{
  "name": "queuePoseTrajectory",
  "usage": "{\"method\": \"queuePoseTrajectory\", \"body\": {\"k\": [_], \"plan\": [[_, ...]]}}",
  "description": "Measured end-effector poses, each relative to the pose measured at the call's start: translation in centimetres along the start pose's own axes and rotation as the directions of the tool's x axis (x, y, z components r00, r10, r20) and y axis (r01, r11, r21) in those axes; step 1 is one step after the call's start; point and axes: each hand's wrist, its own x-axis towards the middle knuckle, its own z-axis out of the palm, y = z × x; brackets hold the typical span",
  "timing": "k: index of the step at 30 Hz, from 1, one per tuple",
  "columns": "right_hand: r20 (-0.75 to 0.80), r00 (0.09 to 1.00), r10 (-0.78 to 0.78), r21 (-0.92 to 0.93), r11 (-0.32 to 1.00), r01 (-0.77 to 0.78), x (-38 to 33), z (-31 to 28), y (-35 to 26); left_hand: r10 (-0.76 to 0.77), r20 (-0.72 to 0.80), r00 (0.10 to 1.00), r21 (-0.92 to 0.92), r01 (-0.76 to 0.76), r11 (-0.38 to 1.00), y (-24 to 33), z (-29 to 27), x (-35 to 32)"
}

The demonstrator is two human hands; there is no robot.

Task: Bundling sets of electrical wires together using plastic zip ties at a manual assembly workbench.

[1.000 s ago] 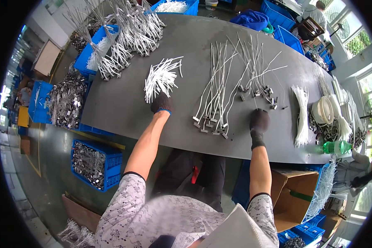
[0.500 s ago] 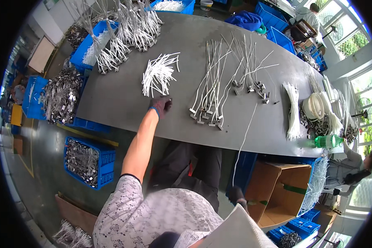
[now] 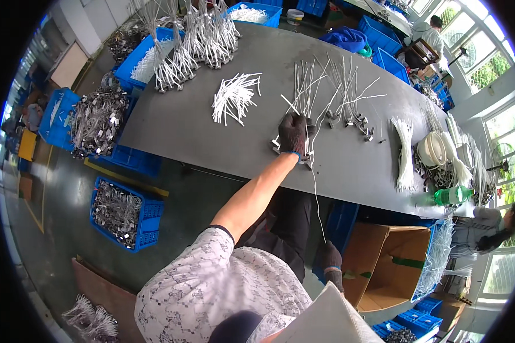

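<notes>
My left hand (image 3: pixel 292 134), in a dark glove, is closed over the bundle of white wires with metal-ended connectors (image 3: pixel 307 153) on the table. A short white tube (image 3: pixel 289 104) sticks out from its fingers on the far side. My right hand (image 3: pixel 331 257), also gloved, is low beside the cardboard box, fingers closed on the end of a long white wire (image 3: pixel 316 200). That wire runs up over the table edge and passes just right of my left hand. A second group of wires with dark connectors (image 3: pixel 357 121) lies farther right. The loose heap of short white tubes (image 3: pixel 234 98) is to the left.
Hanging wire bundles (image 3: pixel 203 46) stand at the table's far left. A white tube bundle (image 3: pixel 404 154), a white bucket (image 3: pixel 432 148) and a green bottle (image 3: pixel 453 196) are at the right. An open cardboard box (image 3: pixel 377 257) stands below the edge. Blue crates (image 3: pixel 149 223) surround the table.
My left hand has moved right from the tube heap to the wire bundle, a short white tube now in its fingers. My right hand has risen slightly, and its wire has swung left.
</notes>
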Motion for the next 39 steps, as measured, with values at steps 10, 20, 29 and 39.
{"method": "queuePoseTrajectory", "body": {"k": [10, 20, 29, 39], "plan": [[-0.177, 0.978, -0.109, 0.082, 0.989, 0.125, -1.6, 1.8, 1.1, -0.045, 0.177, 0.983, 0.485, -0.047, 0.873, -0.1, -1.7, 0.7], [0.014, 1.0, 0.022, 0.266, 0.964, -0.025, 0.2, 2.2, 1.3, -0.386, 0.28, 0.879, 0.494, 0.214, 0.843, -4.0, -4.7, -1.8], [-0.683, 0.73, 0.022, 0.558, 0.661, 0.502, 14.9, -6.8, -15.6, -0.355, 0.439, 0.825, 0.592, 0.031, 0.805, -5.8, -5.2, -10.2], [-0.32, 0.945, 0.069, 0.841, 0.48, 0.249, 21.6, -11.0, -21.2, -0.62, 0.182, 0.763, 0.586, 0.422, 0.692, -4.6, -5.8, -1.3]]}}
